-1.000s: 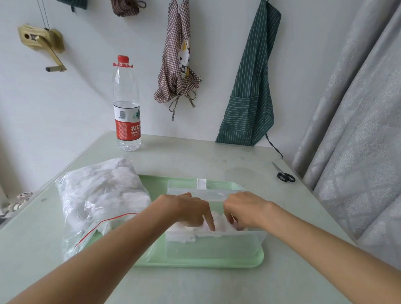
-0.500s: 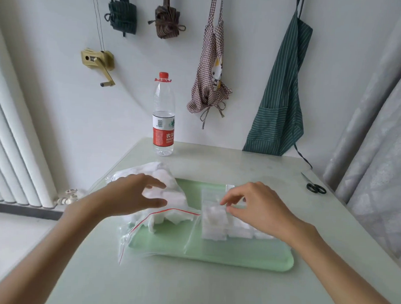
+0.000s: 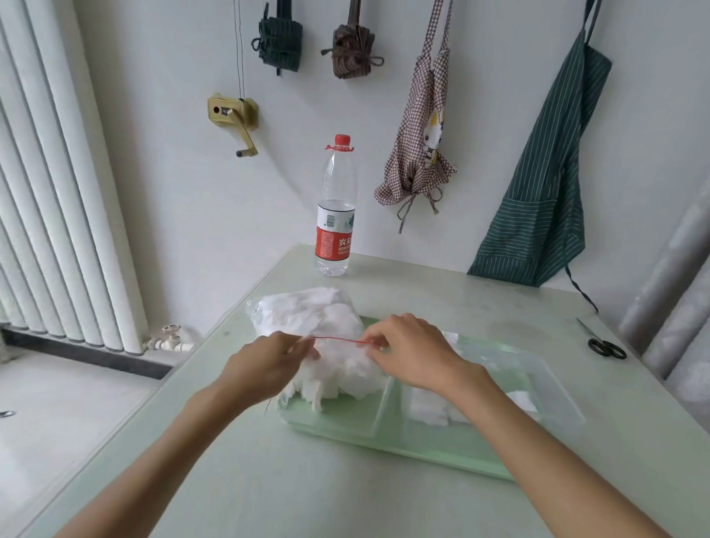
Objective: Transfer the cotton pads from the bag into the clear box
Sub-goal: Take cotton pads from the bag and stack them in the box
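Note:
A clear zip bag (image 3: 314,320) stuffed with white cotton pads lies partly on the left end of a green tray (image 3: 338,420). Its red zip strip is stretched taut between my two hands. My left hand (image 3: 265,366) pinches the strip's left end and my right hand (image 3: 412,352) pinches its right end. Cotton pads (image 3: 340,380) bulge out below the strip. The clear box (image 3: 543,382) sits on the tray's right half, with white pads (image 3: 428,406) lying inside it, partly hidden by my right forearm.
A water bottle (image 3: 336,211) with a red cap stands at the table's far edge. Black scissors (image 3: 604,344) lie at the right edge. Aprons hang on the wall behind. A radiator stands on the left and a curtain on the right.
Both hands left the box and its pads. They moved left to the bag and now grip its red zip strip, pulling it taut. The view swung left.

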The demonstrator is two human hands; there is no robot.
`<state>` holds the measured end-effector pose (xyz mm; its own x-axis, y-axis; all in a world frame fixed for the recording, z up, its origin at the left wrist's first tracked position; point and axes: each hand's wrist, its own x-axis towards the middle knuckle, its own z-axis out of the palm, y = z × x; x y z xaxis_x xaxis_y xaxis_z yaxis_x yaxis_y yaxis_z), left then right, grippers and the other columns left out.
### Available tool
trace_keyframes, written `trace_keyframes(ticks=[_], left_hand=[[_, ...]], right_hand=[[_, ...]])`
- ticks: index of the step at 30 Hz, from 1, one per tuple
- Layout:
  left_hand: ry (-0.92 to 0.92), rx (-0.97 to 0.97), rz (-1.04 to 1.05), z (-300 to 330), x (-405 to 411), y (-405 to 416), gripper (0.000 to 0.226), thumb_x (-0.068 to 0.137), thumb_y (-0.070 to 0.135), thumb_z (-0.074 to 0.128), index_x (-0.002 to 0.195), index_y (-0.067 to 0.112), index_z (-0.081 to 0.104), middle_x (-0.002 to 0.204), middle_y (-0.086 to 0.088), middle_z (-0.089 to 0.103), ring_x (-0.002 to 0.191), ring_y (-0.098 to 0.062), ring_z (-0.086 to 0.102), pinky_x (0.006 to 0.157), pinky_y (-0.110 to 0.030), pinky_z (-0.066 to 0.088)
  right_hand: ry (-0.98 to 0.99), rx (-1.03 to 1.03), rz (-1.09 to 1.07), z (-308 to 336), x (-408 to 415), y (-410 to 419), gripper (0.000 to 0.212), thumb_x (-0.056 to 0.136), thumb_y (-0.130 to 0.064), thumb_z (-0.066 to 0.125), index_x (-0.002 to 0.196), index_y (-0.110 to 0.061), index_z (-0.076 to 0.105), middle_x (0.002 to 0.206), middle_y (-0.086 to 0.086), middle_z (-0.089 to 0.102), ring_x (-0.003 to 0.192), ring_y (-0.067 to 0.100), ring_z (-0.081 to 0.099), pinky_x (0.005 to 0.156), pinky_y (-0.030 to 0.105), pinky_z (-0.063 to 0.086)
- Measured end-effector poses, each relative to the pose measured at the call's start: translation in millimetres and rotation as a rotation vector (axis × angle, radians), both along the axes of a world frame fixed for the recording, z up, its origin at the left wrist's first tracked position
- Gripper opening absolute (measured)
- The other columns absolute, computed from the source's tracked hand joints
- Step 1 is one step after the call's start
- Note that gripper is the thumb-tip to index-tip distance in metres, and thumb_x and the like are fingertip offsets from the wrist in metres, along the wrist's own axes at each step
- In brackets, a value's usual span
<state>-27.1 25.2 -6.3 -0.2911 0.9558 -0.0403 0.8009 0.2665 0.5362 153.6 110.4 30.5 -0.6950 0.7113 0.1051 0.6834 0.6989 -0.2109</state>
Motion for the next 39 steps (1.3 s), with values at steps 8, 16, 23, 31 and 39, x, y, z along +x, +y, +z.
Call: trace_keyframes(ticks=[8,16,23,31,39], left_hand=[[-0.153,-0.075,-0.194,33,-27,-6,0.064,0.072,0.078,0.043,0.113,0.035,0.066,0.123,0.007,0.063,0.116,-0.013,0.056,0.101,-0.031,0.041],[-0.273,-0.022,0.361,7,-41,51,0.095,0.084,0.063,0.051,0.147,0.0,0.018,0.153,-0.017,0.023,0.14,-0.032,0.026,0.108,-0.038,0.029],[-0.675,0.295,0.51,-11,-53,79,0.023,0.082,0.028,0.071,0.079,0.009,0.059,0.076,-0.006,0.052,0.075,-0.022,0.049,0.054,-0.026,0.032],[-0.583,0.635,0.461,5,-28,79,0.035,0.085,0.038,0.063,0.071,0.006,0.063,0.069,0.001,0.061,0.066,-0.018,0.054,0.066,-0.029,0.043],[-0.761,0.718,0.271,11,-41,65,0.005,0.087,0.019,0.065,0.083,0.016,0.065,0.073,0.003,0.063,0.061,-0.004,0.055,0.054,-0.013,0.042]], right_hand=[[-0.02,-0.105,0.088,3,17,-11,0.033,0.084,-0.023,0.058,0.115,-0.034,0.063,0.115,-0.013,0.065,0.108,0.011,0.057,0.088,0.028,0.044],[0.046,0.1,0.053,1,25,-25,0.014,0.085,-0.026,0.058,0.096,-0.034,0.062,0.098,-0.019,0.063,0.093,0.007,0.058,0.074,0.024,0.04],[0.08,-0.294,0.071,16,18,-3,0.021,0.088,-0.032,0.06,0.106,-0.032,0.069,0.106,-0.014,0.068,0.091,0.002,0.061,0.078,0.015,0.044],[0.251,-0.279,-0.315,-6,-21,46,0.049,0.077,-0.057,0.062,0.091,-0.011,0.066,0.098,0.007,0.067,0.096,0.026,0.062,0.081,0.036,0.052],[0.555,-0.475,-0.298,2,-28,55,0.034,0.061,-0.047,0.083,0.079,-0.022,0.068,0.093,0.004,0.07,0.081,0.015,0.058,0.07,0.026,0.044]])
